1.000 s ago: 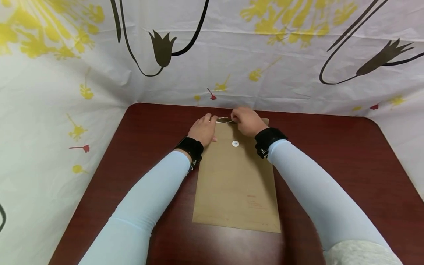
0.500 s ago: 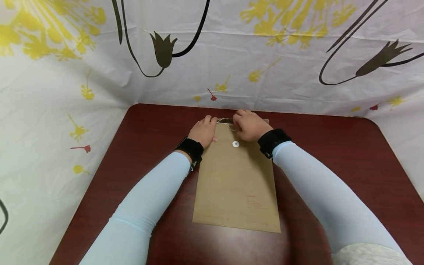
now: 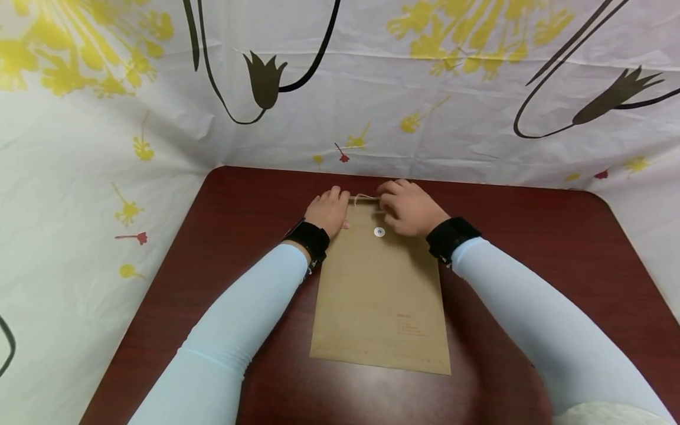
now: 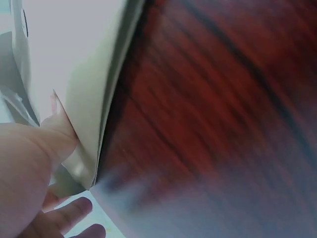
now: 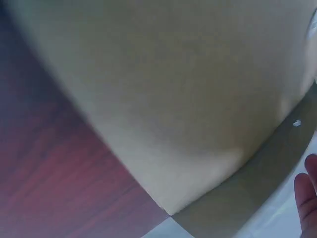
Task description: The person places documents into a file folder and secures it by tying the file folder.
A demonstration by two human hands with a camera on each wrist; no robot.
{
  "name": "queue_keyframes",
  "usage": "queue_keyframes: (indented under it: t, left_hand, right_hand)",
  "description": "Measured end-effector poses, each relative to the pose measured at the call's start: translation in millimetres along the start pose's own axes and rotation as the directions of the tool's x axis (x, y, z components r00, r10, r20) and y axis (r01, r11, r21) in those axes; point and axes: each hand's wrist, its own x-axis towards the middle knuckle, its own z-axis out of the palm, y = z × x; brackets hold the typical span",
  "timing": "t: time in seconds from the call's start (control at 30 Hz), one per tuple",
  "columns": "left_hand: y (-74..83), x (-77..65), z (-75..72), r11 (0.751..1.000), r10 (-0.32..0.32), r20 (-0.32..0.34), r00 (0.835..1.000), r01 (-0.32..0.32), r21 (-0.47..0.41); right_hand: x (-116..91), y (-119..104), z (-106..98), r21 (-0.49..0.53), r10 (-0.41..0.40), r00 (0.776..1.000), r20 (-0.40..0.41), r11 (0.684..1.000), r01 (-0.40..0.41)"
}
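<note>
A brown paper envelope point(image 3: 374, 289) lies flat on the dark red table, its opening at the far end. A white round button point(image 3: 379, 232) sits near that end. My left hand point(image 3: 328, 212) holds the far left corner, thumb on the front and fingers over the far edge. In the left wrist view the thumb point(image 4: 62, 134) lies on the paper, with the other fingers beyond the edge. My right hand point(image 3: 411, 206) is at the far edge, fingers curled, at the end of a thin white string point(image 3: 363, 196). The right wrist view shows only some fingertips point(image 5: 304, 188); its grip is mostly hidden.
The dark red table point(image 3: 255, 236) extends around the envelope. Behind it and on the left hangs a white cloth point(image 3: 340, 112) printed with yellow and dark flowers. In the right wrist view the flap point(image 5: 247, 198) stands slightly apart from the envelope's front.
My right hand has shifted right and slightly towards me along the far edge. The string, stretched between the hands earlier, now curves loosely. The left hand stays at the corner.
</note>
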Motion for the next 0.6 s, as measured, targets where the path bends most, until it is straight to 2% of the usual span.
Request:
queue_keyframes:
  t: [0.13, 0.2, 0.3, 0.4, 0.5, 0.53, 0.6]
  left_hand:
    - [1.9, -3.0, -2.9, 1.0, 0.0, 0.011, 1.0, 0.0, 0.022]
    - [3.1, -4.5, -3.8, 0.999, 0.006, 0.011, 1.0, -0.006, 0.04]
    - [5.1, -7.3, -4.2, 0.997, 0.018, 0.003, 1.0, -0.018, 0.07]
    - [8.0, -9.1, -5.3, 0.994, 0.022, 0.0, 1.0, -0.022, 0.103]
    - [11.7, -9.1, -4.8, 0.99, 0.025, 0.011, 1.0, -0.026, 0.14]
    - [13.0, -8.6, -4.3, 0.988, 0.024, 0.017, 1.0, -0.026, 0.15]
    - [15.1, -7.5, -3.2, 0.986, 0.02, 0.022, 1.0, -0.024, 0.165]
  right_hand:
    - [-19, -8, -10, 0.136, -0.074, 0.997, 0.039, 0.988, 0.068]
    - [-30, -13, -15, 0.213, -0.085, 0.994, 0.069, 0.975, 0.068]
    - [-43, -20, -16, 0.345, -0.04, 0.994, 0.099, 0.939, 0.003]
    - [-53, -24, -14, 0.494, 0.053, 0.99, 0.13, 0.862, -0.111]
    - [-60, -26, -10, 0.572, 0.115, 0.98, 0.161, 0.799, -0.188]
    - [-63, -27, -9, 0.583, 0.121, 0.979, 0.166, 0.788, -0.196]
    - [-66, -28, -7, 0.559, 0.093, 0.983, 0.159, 0.812, -0.167]
